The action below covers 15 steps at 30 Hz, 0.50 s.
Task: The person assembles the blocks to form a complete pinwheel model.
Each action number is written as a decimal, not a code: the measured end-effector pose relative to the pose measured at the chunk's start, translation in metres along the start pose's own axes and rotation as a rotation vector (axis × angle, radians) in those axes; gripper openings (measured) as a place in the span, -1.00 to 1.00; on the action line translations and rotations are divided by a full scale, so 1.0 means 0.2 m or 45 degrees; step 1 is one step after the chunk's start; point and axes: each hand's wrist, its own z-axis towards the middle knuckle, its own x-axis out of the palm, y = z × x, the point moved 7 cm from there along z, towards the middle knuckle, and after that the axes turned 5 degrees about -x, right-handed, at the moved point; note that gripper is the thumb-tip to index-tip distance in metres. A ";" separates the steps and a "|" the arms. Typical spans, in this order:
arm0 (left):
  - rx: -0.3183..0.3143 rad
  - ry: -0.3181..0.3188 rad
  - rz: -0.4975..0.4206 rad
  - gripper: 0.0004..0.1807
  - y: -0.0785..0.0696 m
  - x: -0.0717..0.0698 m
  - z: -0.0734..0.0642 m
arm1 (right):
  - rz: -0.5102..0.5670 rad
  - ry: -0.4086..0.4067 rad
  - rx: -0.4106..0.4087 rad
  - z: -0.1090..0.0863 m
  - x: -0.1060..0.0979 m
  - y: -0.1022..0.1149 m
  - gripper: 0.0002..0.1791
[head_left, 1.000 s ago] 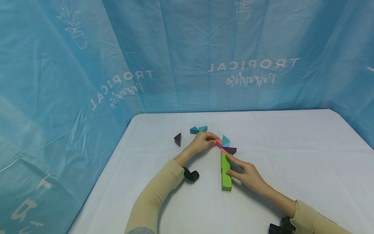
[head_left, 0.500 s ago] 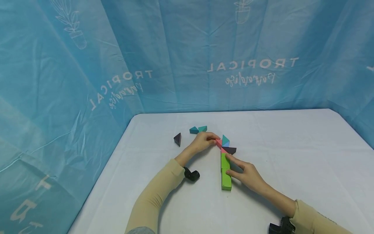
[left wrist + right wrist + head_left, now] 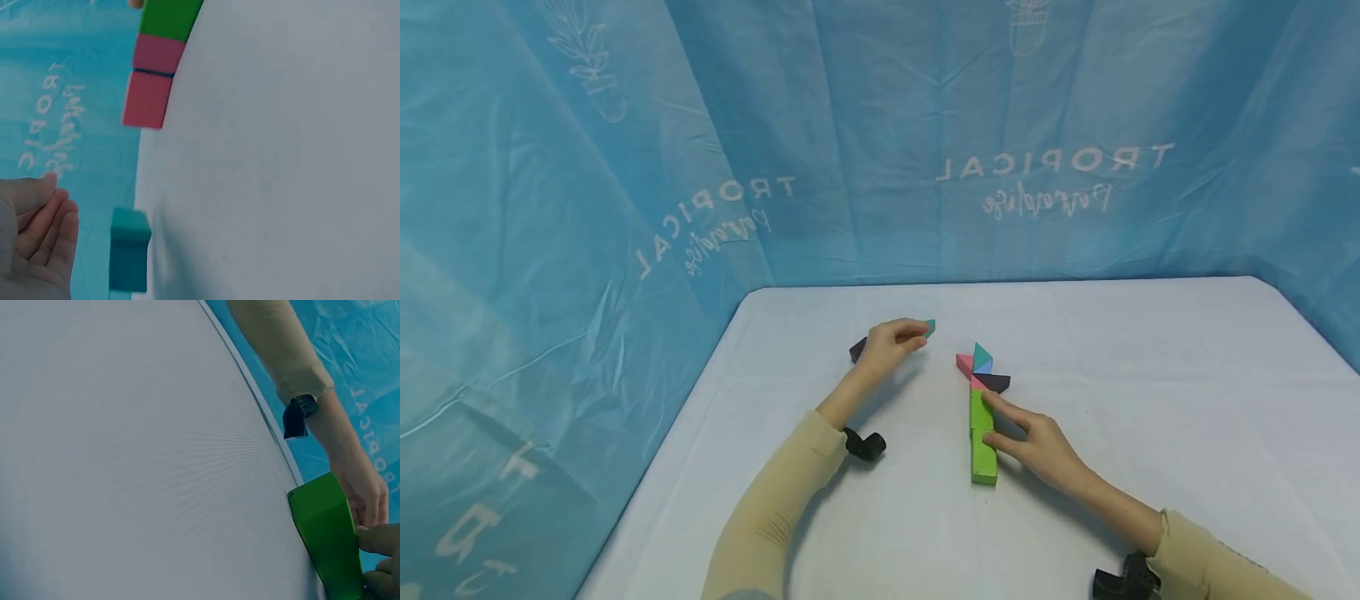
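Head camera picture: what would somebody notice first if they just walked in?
The bright green blocks lie in a line mid-table, with the right hand resting fingers on them. At their far end sits a colourful cluster of pink, teal and dark triangles. The left hand is off to the left, at a teal block.

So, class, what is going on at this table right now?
A person is arranging coloured blocks on a white table. The right hand rests its fingers against the green blocks, which lie in a line leading to pink, teal, blue and dark triangular pieces. The left hand is over by the loose teal block, beside a dark wedge.
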 end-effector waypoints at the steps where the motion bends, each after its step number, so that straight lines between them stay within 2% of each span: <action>1: 0.000 -0.042 -0.019 -0.71 0.00 -0.04 -0.01 | 0.002 -0.002 0.001 0.00 0.00 0.00 -0.29; 6: 0.035 -0.261 -0.074 -0.68 0.04 -0.23 -0.06 | 0.015 0.000 0.008 0.00 0.00 0.00 -0.29; 9: 0.030 -0.364 -0.090 -0.62 0.08 -0.31 -0.10 | 0.018 0.010 0.016 0.01 0.00 0.00 -0.28; 12: -0.036 -0.408 -0.076 -0.51 0.14 -0.35 -0.15 | 0.017 0.012 0.027 0.00 0.01 0.00 -0.28; 15: -0.129 -0.386 -0.028 -0.39 0.20 -0.34 -0.19 | 0.012 0.007 0.036 0.00 0.01 0.00 -0.28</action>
